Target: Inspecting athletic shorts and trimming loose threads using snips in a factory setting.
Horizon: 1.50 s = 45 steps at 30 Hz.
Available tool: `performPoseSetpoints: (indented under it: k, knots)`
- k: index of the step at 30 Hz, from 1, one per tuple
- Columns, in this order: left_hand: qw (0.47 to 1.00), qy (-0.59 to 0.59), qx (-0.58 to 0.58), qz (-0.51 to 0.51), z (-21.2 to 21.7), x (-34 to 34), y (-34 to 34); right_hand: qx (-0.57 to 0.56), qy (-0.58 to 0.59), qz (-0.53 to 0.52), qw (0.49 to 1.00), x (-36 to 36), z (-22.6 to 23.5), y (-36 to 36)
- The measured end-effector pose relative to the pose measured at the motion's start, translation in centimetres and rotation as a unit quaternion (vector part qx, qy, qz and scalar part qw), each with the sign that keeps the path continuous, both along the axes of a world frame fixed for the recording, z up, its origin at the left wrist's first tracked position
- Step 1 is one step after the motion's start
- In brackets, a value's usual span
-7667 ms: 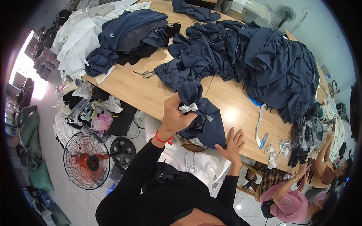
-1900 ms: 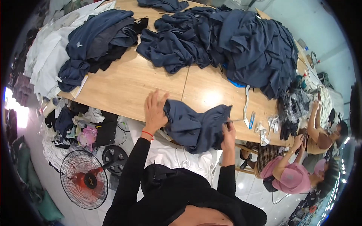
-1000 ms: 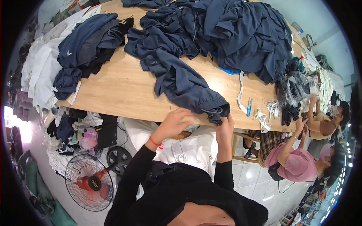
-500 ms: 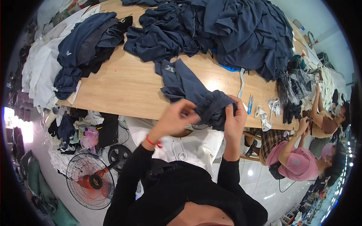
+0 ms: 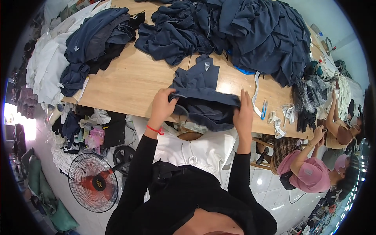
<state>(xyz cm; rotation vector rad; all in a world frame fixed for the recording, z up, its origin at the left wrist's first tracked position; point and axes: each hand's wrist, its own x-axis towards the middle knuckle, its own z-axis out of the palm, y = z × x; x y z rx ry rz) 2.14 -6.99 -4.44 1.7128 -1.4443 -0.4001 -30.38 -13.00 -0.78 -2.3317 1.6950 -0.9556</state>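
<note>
With a big heap of dark clothes [image 5: 250,35] far behind and a fan [image 5: 93,183] on the floor at your left, your left hand [image 5: 162,106] and right hand [image 5: 243,114] each grip the navy garment [image 5: 203,98] at the table's [image 5: 129,84] near edge, its length running left to right.

**Around the wooden worktable**

At twelve to one o'clock a big heap of navy garments [image 5: 250,35] covers the far end of the wooden table [image 5: 133,82]. At ten o'clock lies a smaller stack of dark blue and black clothes [image 5: 94,43], with white fabric [image 5: 51,66] beside it at the table's edge. At three o'clock white straps [image 5: 256,92] and blue snips [image 5: 264,109] lie on the wood. At seven o'clock a floor fan with red blades [image 5: 93,182] stands on the tiles. At four o'clock sits a person in a pink cap [image 5: 309,176].
</note>
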Motion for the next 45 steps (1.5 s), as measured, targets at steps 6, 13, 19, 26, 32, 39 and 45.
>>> performPoseSetpoints:
  k: [6, 13, 19, 26, 32, 39, 45]
  knots:
    - [0.972, 0.139, 0.184, 0.042, -1.4, 0.2, 3.1, 0.057, -0.128, 0.027, 0.990, -0.1, -2.3, 3.6]
    - [0.997, -0.061, -0.043, 0.023, 0.1, -2.5, 1.8, 0.146, -0.261, 0.063, 0.952, 3.3, -2.2, 5.8]
    - [0.996, -0.082, -0.006, 0.030, -0.9, -0.2, 2.0, 0.102, -0.249, -0.052, 0.962, -2.2, -2.2, 3.4]
    - [0.999, -0.014, -0.007, 0.043, -0.5, -1.4, 3.0, 0.183, -0.262, -0.080, 0.944, -4.5, -3.5, 4.2]
    - [0.987, -0.152, 0.033, 0.040, -1.4, -2.9, 3.0, 0.111, -0.216, 0.059, 0.968, 2.5, -4.6, 5.9]
    - [0.975, -0.199, 0.079, 0.060, -1.3, -3.1, 3.4, 0.051, -0.092, 0.102, 0.989, 8.3, -8.4, 4.3]
    - [0.993, -0.093, 0.063, 0.040, -1.7, -2.1, 3.8, 0.241, -0.300, 0.030, 0.922, 5.7, -8.6, 4.1]
